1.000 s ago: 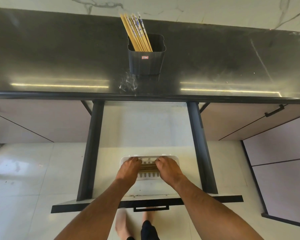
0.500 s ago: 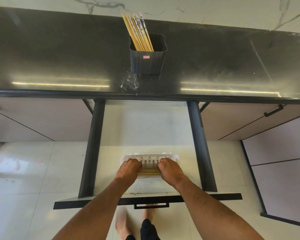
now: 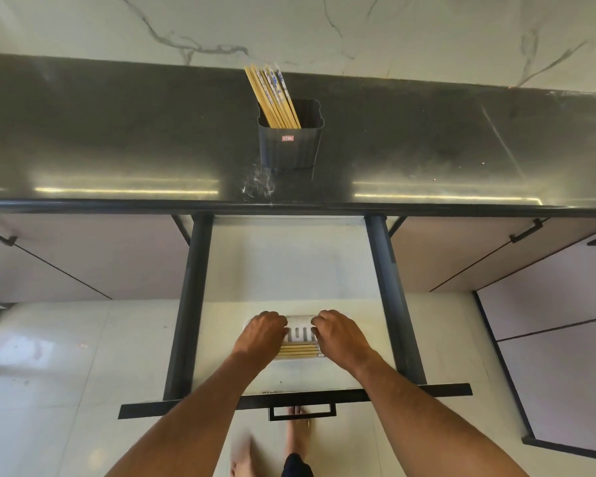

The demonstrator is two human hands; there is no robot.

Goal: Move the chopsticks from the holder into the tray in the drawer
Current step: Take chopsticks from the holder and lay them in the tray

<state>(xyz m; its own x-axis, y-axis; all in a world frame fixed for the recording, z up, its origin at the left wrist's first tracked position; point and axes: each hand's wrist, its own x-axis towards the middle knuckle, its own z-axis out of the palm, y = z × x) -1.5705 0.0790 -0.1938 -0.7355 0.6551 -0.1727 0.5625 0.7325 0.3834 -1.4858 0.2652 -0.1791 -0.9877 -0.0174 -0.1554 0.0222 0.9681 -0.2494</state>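
A black holder (image 3: 290, 141) stands on the dark counter with several yellow chopsticks (image 3: 272, 96) leaning to the left in it. Below, in the open drawer (image 3: 289, 270), lies a white slotted tray (image 3: 299, 330). A small bundle of chopsticks (image 3: 298, 351) lies crosswise along its near side. My left hand (image 3: 260, 333) covers the tray's left end and my right hand (image 3: 338, 333) its right end. Their bent fingertips rest on the slotted bottom, beyond the bundle. The bundle's ends are hidden under my palms.
The drawer's black side rails (image 3: 186, 304) run on either side, and its front panel with a handle (image 3: 301, 409) is nearest me. Closed cabinet doors (image 3: 496, 256) flank the drawer. My bare feet (image 3: 296, 438) stand on the pale tiled floor below.
The bundle now lies at the tray's near side. Both hands have shifted from its ends toward the tray's far side.
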